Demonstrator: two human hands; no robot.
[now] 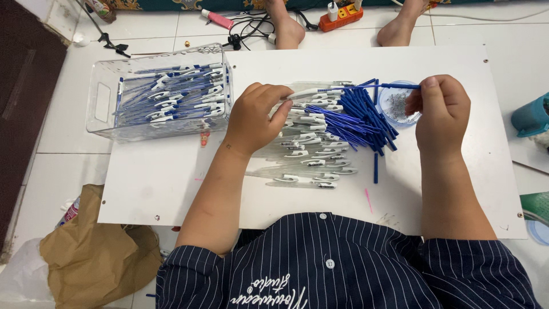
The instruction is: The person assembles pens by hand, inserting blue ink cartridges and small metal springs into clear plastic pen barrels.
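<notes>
Right hand (440, 109) pinches a blue refill (394, 86) above the dish (394, 114); left hand (254, 117) closes around a pen barrel (306, 92) over the pile.

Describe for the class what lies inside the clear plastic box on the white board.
The clear plastic box holds a loose heap of assembled blue-and-white pens, lying mostly lengthwise. Pens at the bottom are covered by those above, so anything beneath the heap cannot be seen.
</notes>
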